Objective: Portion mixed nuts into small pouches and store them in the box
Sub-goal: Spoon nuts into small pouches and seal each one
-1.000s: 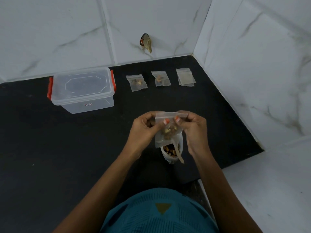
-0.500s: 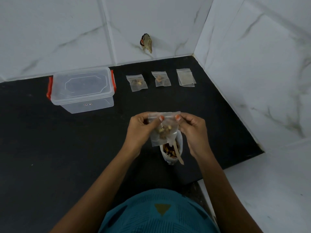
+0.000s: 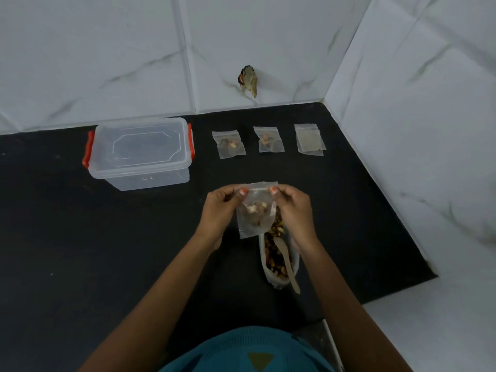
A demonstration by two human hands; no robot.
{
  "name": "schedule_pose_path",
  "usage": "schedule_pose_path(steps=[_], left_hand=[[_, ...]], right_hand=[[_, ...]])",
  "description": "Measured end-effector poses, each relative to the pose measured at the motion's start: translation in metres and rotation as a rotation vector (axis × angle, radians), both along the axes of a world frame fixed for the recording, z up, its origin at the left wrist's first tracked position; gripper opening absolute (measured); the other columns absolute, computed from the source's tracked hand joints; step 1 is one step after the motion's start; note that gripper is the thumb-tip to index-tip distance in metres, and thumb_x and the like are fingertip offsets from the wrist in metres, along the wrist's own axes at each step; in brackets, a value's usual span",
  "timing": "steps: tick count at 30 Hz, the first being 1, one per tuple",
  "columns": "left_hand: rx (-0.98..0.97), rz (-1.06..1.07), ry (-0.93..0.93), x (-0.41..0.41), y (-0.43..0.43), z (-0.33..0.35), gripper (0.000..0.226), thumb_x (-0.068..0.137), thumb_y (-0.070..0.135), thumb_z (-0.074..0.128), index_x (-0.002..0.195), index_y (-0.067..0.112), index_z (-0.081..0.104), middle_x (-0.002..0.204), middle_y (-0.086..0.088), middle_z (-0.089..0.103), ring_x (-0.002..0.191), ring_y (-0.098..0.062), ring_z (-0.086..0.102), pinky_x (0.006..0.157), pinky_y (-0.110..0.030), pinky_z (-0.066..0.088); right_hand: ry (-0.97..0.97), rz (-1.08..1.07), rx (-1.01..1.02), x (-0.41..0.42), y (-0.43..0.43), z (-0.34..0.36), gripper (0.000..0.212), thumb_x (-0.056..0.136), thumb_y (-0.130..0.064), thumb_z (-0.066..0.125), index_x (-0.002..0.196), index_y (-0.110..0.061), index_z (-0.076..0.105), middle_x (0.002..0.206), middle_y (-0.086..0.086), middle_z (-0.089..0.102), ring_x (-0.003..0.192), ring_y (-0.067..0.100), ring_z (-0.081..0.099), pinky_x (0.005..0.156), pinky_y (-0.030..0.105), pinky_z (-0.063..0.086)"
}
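Two hands hold a nut pouch by its top edge.

Head view: the left hand [image 3: 221, 210] and right hand [image 3: 294, 210] each pinch an upper corner of the pouch [image 3: 255, 213], which hangs over the open nut bag [image 3: 279, 264] with a spoon [image 3: 288, 261] in it. The lidded box [image 3: 139, 153] stands on the counter [image 3: 80, 237], and beside it lie two filled pouches [image 3: 228, 144] and an empty-looking one [image 3: 309, 139].

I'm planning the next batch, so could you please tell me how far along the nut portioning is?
Done: two filled pouches lie beside the lidded box. In hand: the left hand and right hand pinch the top of a third pouch holding nuts, apparently sealing it. Left: empty pouches wait, the nut bag with its wooden spoon looks stocked, and none appears boxed.
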State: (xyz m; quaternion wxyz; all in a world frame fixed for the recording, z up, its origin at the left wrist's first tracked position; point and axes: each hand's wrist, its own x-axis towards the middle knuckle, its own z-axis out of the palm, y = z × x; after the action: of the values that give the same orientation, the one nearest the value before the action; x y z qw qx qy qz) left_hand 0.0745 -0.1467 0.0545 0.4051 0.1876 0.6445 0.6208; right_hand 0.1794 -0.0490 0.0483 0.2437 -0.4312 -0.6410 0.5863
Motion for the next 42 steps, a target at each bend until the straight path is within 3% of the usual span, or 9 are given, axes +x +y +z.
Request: schedule_pose_path(steps=[5, 9, 13, 17, 23, 28, 33, 36, 42], left_hand=[[-0.089, 0.150, 0.105, -0.032, 0.026, -0.015, 0.036, 0.083, 0.009, 0.062, 0.116, 0.018, 0.051, 0.094, -0.002, 0.066, 0.086, -0.009, 0.066, 0.070, -0.020, 0.055], [-0.122, 0.275, -0.028, -0.057, 0.047, -0.032, 0.032, 0.083, 0.003, 0.062, 0.110, 0.012, 0.049, 0.093, -0.005, 0.065, 0.085, -0.012, 0.067, 0.068, -0.022, 0.057], [-0.180, 0.322, -0.026, -0.077, 0.062, -0.049, 0.018, 0.084, 0.000, 0.061, 0.098, 0.008, 0.052, 0.088, -0.005, 0.061, 0.084, -0.014, 0.064, 0.071, -0.023, 0.056], [-0.297, 0.324, 0.063, -0.088, 0.072, -0.070, 0.017, 0.084, 0.000, 0.061, 0.084, 0.015, 0.053, 0.094, -0.009, 0.060, 0.084, -0.016, 0.062, 0.078, -0.029, 0.055], [-0.394, 0.249, 0.247, -0.093, 0.079, -0.082, 0.012, 0.086, 0.002, 0.057, 0.092, 0.013, 0.056, 0.096, -0.004, 0.058, 0.092, -0.016, 0.060, 0.085, -0.030, 0.052], [-0.417, 0.201, 0.392, -0.084, 0.081, -0.082, 0.015, 0.088, 0.009, 0.056, 0.103, 0.010, 0.056, 0.106, -0.003, 0.055, 0.094, -0.009, 0.055, 0.073, -0.015, 0.043], [-0.466, 0.058, 0.608, -0.070, 0.077, -0.085, 0.037, 0.081, 0.019, 0.069, 0.114, 0.010, 0.057, 0.127, -0.008, 0.044, 0.113, -0.019, 0.047, 0.090, -0.019, 0.035], [-0.530, -0.053, 0.703, -0.065, 0.072, -0.086, 0.043, 0.079, 0.017, 0.070, 0.120, 0.010, 0.057, 0.134, -0.010, 0.039, 0.122, -0.024, 0.039, 0.098, -0.023, 0.029], [-0.590, -0.134, 0.805, -0.067, 0.065, -0.087, 0.046, 0.082, 0.020, 0.067, 0.126, 0.019, 0.054, 0.144, -0.007, 0.032, 0.132, -0.025, 0.026, 0.107, -0.037, 0.026]], right_hand=[[-0.057, 0.022, 0.050, -0.041, 0.036, -0.018, 0.017, 0.091, -0.013, 0.055, 0.100, -0.006, 0.067, 0.083, 0.000, 0.064, 0.074, 0.006, 0.059, 0.066, 0.014, 0.048], [-0.150, 0.012, 0.081, -0.072, 0.065, -0.038, 0.019, 0.088, -0.010, 0.058, 0.104, -0.002, 0.066, 0.088, 0.002, 0.064, 0.079, 0.009, 0.058, 0.066, 0.010, 0.047], [-0.183, 0.017, -0.001, -0.090, 0.083, -0.063, 0.017, 0.083, -0.004, 0.064, 0.098, 0.002, 0.066, 0.096, 0.018, 0.068, 0.080, 0.018, 0.063, 0.072, 0.031, 0.057], [-0.220, 0.055, -0.005, -0.103, 0.089, -0.076, 0.013, 0.082, -0.001, 0.064, 0.094, 0.003, 0.063, 0.093, 0.021, 0.066, 0.063, 0.010, 0.059, 0.052, 0.013, 0.051], [-0.334, 0.131, 0.155, -0.112, 0.097, -0.084, 0.020, 0.081, -0.006, 0.067, 0.100, -0.002, 0.064, 0.092, 0.011, 0.067, 0.076, 0.011, 0.059, 0.061, 0.012, 0.043], [-0.362, 0.178, 0.207, -0.110, 0.100, -0.085, 0.032, 0.081, -0.009, 0.068, 0.111, -0.004, 0.059, 0.098, 0.012, 0.062, 0.080, 0.012, 0.056, 0.069, 0.018, 0.044], [-0.346, 0.254, 0.145, -0.102, 0.090, -0.080, 0.044, 0.077, -0.020, 0.072, 0.116, -0.009, 0.056, 0.106, 0.005, 0.054, 0.086, 0.013, 0.056, 0.066, 0.013, 0.043], [-0.385, 0.311, 0.130, -0.094, 0.086, -0.080, 0.051, 0.074, -0.011, 0.075, 0.120, -0.007, 0.054, 0.116, 0.009, 0.049, 0.093, 0.019, 0.057, 0.077, 0.023, 0.047], [-0.409, 0.400, 0.192, -0.089, 0.086, -0.079, 0.052, 0.072, 0.007, 0.070, 0.120, -0.002, 0.052, 0.122, 0.014, 0.042, 0.087, 0.012, 0.051, 0.077, 0.018, 0.045]])
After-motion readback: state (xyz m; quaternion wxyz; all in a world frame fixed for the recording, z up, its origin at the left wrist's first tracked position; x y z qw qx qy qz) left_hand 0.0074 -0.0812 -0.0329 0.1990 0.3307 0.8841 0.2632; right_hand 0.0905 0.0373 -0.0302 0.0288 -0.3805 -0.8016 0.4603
